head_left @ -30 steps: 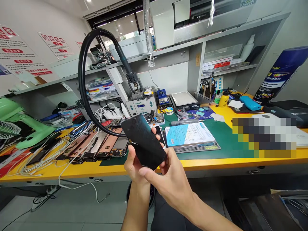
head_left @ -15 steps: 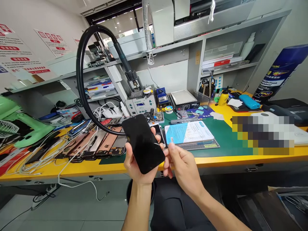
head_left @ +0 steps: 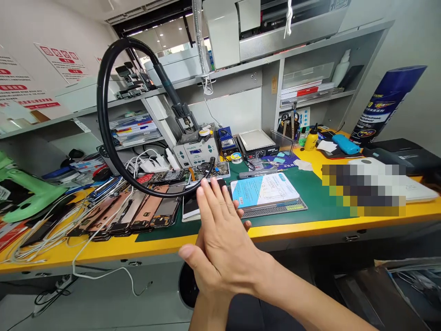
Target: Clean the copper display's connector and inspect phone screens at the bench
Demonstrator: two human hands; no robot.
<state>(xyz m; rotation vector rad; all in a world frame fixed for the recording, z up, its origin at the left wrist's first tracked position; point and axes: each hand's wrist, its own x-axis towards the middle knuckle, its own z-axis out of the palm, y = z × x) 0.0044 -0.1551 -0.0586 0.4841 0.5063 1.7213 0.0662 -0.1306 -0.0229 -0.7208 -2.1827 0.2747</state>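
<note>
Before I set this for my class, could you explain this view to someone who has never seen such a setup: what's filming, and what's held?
There is no machine at work here, just a person's two bare hands. The camera is worn on their head, looking forward and down. The right hand lies flat over the left hand, covering most of it, so I cannot tell whether anything is held between them.

Ahead is a yellow table with a green mat. A blue and white book lies toward the right, flat phone parts lie in a row on the left, and a thick black hose arches above them.
</note>
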